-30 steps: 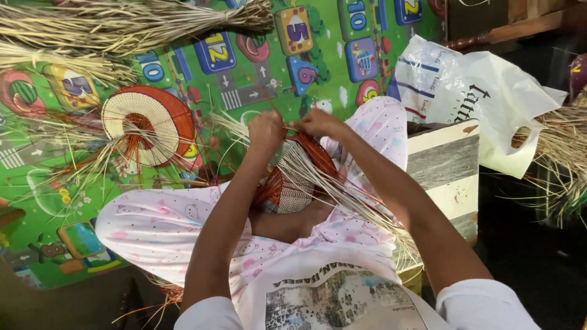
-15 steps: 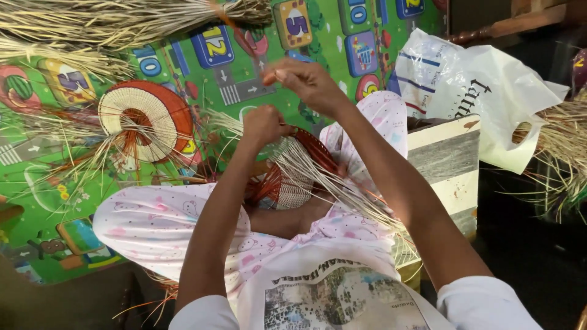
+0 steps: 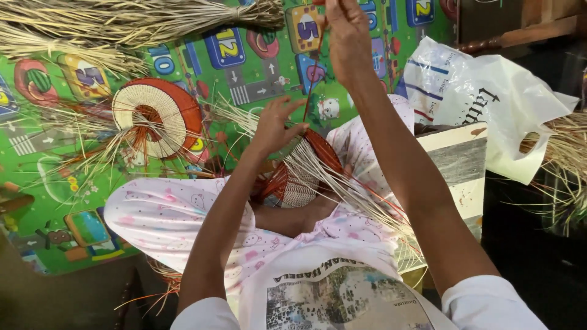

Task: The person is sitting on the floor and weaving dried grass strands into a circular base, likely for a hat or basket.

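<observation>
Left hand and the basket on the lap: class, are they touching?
Touching. The head view shows the left hand with its fingers pressed on the rim of the half-woven basket.

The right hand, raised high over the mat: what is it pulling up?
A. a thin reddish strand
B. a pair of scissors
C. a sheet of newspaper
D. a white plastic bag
A: the right hand pinches a thin reddish strand that runs down to the woven piece at the left hand.

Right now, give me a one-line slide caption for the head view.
Right hand lifts a red strand while left hand steadies a half-woven basket over a green play mat.
</observation>
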